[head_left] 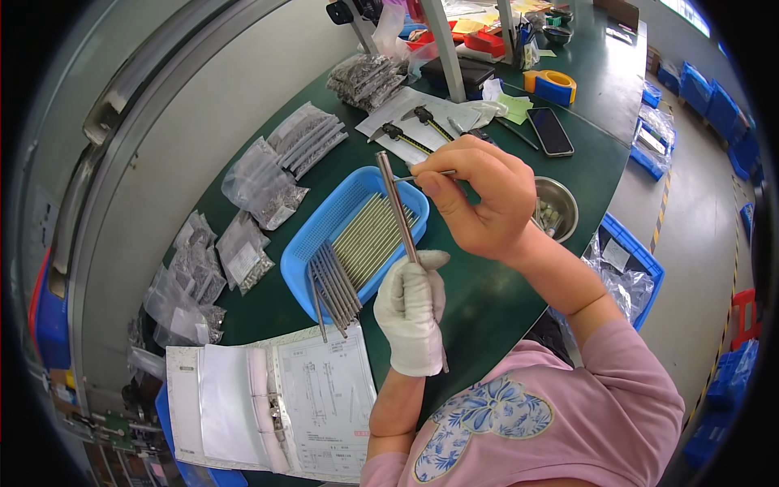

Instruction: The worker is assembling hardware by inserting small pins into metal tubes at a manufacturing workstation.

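In a white glove, my left hand [412, 312] is closed around a long metal rod [395, 203], which stands up tilted out of the fist. My bare right hand [487, 191] pinches a thin metal pin [406, 178], its tip at the side of the rod near the upper end. Whether the pin enters a hole there is too small to tell. Behind the rod, a blue plastic basket [302, 243] holds many slim rods [369, 239] lying in a row. Several greyer rods [334, 280] lean over its near rim.
An open binder with a drawing [329, 406] lies at the near left. Bags of small metal parts [264, 187] line the left side. Calipers [406, 138], a phone [550, 131] and a tape roll [550, 86] sit farther back. A metal bowl [568, 199] stands right of my right hand.
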The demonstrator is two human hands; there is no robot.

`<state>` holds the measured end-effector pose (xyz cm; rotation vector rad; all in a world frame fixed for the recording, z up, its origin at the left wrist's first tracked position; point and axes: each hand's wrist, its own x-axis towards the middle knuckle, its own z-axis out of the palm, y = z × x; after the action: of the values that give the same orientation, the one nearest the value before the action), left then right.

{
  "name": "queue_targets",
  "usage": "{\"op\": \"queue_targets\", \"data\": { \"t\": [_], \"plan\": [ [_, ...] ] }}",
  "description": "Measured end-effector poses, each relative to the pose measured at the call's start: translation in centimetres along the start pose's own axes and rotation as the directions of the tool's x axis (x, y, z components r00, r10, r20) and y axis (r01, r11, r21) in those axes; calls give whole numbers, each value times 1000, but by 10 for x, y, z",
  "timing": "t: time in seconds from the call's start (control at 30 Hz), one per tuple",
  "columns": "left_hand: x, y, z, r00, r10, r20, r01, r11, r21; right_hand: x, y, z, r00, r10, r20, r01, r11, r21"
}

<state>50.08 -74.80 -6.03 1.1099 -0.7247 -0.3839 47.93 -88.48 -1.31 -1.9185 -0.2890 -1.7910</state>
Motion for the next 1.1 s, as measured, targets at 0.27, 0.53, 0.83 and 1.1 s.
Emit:
{"op": "queue_targets", "data": {
  "t": [0.27,0.53,0.83,1.1],
  "plan": [
    [1,1,2,999,-36,15,35,997,62,-3,1,-6,998,62,10,-62,998,1],
    [1,-5,2,1000,-14,-17,15,996,83,-14,9,0,985,174,2,-173,977,127],
    [6,-7,2,997,-19,-73,28,990,136,-21,14,-2,996,67,-56,-67,998,7],
    [3,1,9,986,-163,-21,164,964,207,-21,1,-19,999,42,21,-35,966,-254]
  ]
}}
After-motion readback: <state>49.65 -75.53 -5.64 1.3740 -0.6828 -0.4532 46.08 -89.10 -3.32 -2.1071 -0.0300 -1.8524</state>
